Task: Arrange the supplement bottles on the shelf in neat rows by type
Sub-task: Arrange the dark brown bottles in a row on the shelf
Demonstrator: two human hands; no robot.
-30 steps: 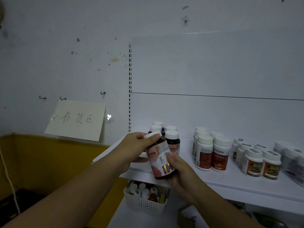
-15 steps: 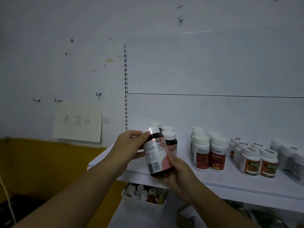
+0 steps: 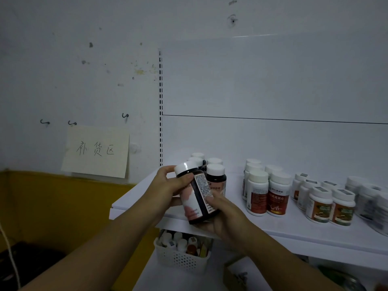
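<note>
A dark bottle [image 3: 196, 198] with a white cap and pink label is tilted in front of the white shelf [image 3: 294, 225], held in both hands. My left hand [image 3: 165, 185] grips its upper part near the cap. My right hand [image 3: 222, 215] cups its base, thumb on the label. Behind it stand several matching dark bottles [image 3: 216, 179]. To the right stand white bottles with red labels [image 3: 278, 194], then white bottles with orange-green labels [image 3: 330, 206], in rows on the shelf.
A white perforated basket [image 3: 182, 259] holding several small bottles sits on the lower level under the shelf. A paper note [image 3: 96, 151] is stuck on the wall at left. More white bottles [image 3: 369, 198] crowd the shelf's far right.
The held bottle has turned in my hands, so its barcode side gave way to the pink face and a text panel. Both hands keep hold of it.
</note>
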